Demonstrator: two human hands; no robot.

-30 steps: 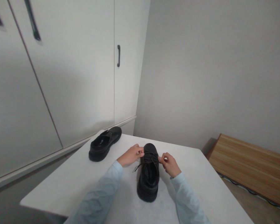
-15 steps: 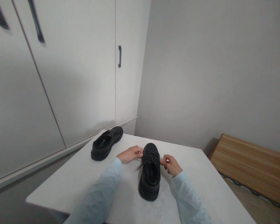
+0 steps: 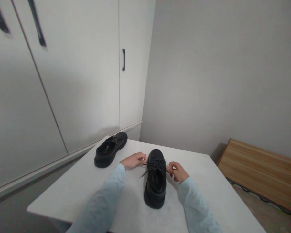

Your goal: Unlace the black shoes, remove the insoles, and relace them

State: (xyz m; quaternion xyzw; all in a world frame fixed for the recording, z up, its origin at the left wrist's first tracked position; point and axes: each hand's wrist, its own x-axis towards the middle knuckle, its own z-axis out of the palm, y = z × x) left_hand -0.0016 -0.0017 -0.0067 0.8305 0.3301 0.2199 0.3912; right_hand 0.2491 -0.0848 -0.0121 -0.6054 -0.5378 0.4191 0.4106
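Observation:
A black lace-up shoe stands on the white table, its toe pointing away from me. On its left side, my left hand pinches a loop or end of the black lace. My right hand is closed on the lace at the shoe's right side. Between the hands the lace crosses over the shoe's tongue, and a loose lace end sticks out to the left below my left hand. A second black shoe rests further left, near the table's back left edge.
White cabinet doors with dark handles rise behind the table on the left. A grey wall stands behind on the right. To the right of the table are a wood-grain board and a cable on the floor.
My left hand has moved very slightly to the left, away from the shoe, still pinching the lace. The right hand and both shoes look almost the same.

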